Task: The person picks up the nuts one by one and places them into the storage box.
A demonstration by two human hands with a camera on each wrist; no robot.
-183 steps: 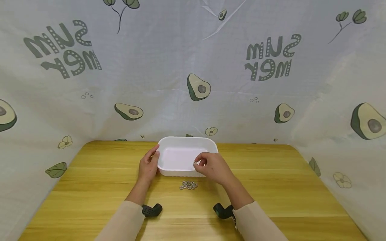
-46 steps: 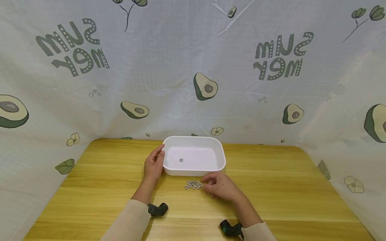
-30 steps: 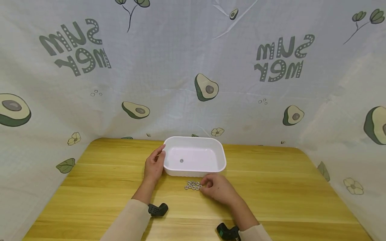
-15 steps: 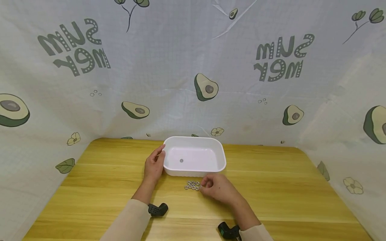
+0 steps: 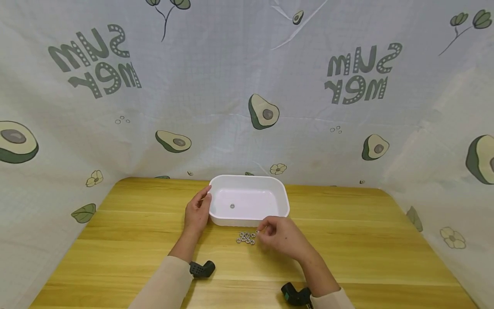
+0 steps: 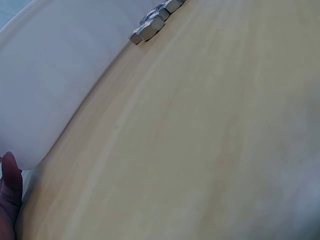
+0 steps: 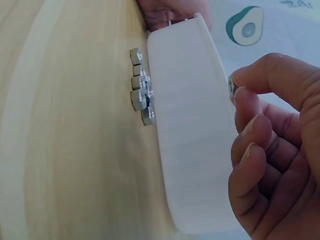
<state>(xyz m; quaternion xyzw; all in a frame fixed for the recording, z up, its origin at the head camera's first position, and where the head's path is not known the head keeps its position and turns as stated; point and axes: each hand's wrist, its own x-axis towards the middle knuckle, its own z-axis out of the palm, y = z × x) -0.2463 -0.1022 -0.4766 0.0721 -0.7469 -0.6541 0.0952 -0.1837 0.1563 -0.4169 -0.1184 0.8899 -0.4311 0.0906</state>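
My right hand point(image 5: 283, 237) pinches a small metal hex nut point(image 7: 232, 87) between thumb and index finger, with the other fingers curled in. The hand is just in front of a white rectangular tray point(image 5: 235, 222), close to its near wall. On the wooden table before the tray lies a tight cluster of several loose nuts point(image 5: 247, 235). One more nut point(image 5: 232, 206) lies on the tray floor, left of its middle. My left hand point(image 5: 196, 215) rests with extended fingers and thumb against the tray's left end; its thumb point(image 6: 11, 175) shows beside the tray corner in the left wrist view.
The wooden table point(image 5: 366, 240) stretches to both sides and in front of the tray. A pale curtain point(image 5: 216, 64) printed with avocados hangs close behind. Black wrist devices point(image 5: 202, 269) sit on both wrists, below the cream sleeves.
Since the earliest frame, a nut has come to lie in the tray. My right hand went back to the cluster and has now lifted a nut from its right end. The left hand stays at the tray.
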